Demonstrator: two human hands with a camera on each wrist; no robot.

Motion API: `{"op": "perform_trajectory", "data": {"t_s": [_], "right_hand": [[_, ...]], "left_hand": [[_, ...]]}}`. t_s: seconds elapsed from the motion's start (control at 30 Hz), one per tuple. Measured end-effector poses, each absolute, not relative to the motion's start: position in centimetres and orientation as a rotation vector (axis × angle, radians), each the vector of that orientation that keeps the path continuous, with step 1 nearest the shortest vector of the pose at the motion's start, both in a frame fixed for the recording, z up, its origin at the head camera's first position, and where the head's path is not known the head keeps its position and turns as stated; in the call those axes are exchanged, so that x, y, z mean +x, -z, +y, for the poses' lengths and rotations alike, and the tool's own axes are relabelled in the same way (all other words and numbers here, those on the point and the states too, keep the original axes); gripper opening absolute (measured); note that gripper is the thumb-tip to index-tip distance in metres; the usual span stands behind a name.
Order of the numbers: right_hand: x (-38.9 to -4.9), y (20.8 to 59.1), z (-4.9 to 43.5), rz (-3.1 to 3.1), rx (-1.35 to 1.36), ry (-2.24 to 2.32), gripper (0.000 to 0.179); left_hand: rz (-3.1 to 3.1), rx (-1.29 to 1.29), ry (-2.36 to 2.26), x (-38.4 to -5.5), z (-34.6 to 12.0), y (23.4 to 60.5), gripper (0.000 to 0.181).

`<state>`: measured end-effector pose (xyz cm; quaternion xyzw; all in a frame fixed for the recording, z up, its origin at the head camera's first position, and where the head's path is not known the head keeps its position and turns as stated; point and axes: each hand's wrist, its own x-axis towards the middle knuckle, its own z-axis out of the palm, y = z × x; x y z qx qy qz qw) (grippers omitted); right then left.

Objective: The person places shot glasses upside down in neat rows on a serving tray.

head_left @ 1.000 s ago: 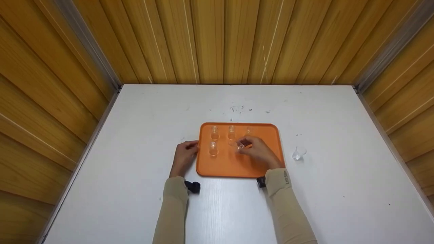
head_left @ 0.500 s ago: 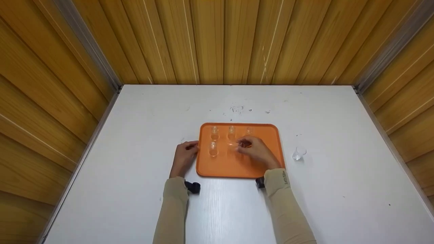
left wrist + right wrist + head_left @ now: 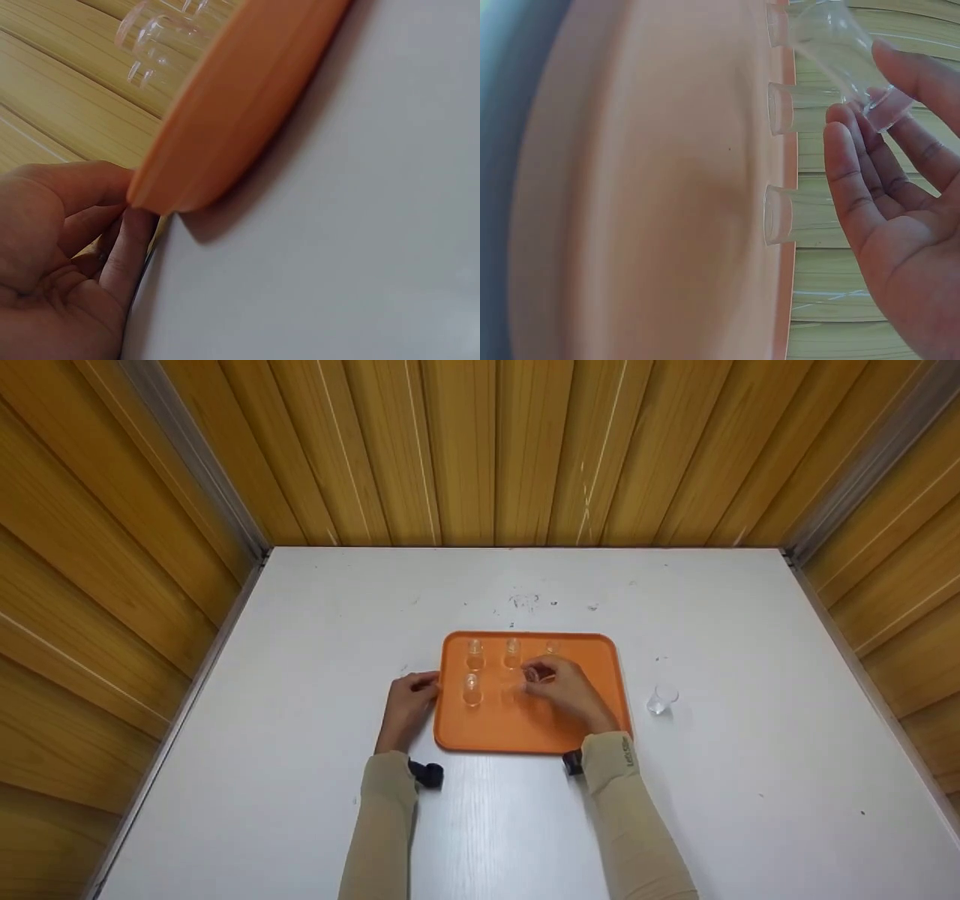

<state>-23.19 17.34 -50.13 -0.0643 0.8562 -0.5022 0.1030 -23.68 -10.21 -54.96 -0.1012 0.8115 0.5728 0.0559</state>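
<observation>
In the right wrist view my right hand (image 3: 892,195) holds a small clear cup (image 3: 836,45) near its narrow base, between thumb and fingers. The cup is tilted, its wide mouth towards the orange tray (image 3: 487,733); whether it touches cannot be told. In the head view my right hand (image 3: 570,694) is over the middle right of the tray. Mouth-down clear cups stand in a back row, left (image 3: 475,655), middle (image 3: 512,652) and right (image 3: 552,647). Another cup (image 3: 472,690) stands in front of the left one. My left hand (image 3: 407,705) pinches the tray's left rim (image 3: 154,187).
One more clear cup (image 3: 662,700) stands on the white table (image 3: 750,765), right of the tray. Yellow wood-look panels (image 3: 465,450) rise behind the table and at both sides.
My right hand has shifted slightly left, and the cup in it has turned, now showing less beyond the fingertips. The left hand stays at the tray's rim.
</observation>
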Motion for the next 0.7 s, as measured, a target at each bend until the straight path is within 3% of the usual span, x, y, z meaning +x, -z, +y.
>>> {"op": "perform_trajectory", "data": {"t_s": [0.7], "right_hand": [[-23.3, 50.6, 15.6, 2.537, -0.145, 1.497, 0.035]], "left_hand": [[2.468, -0.307, -1.746, -23.7, -10.2, 54.9, 0.027]]}}
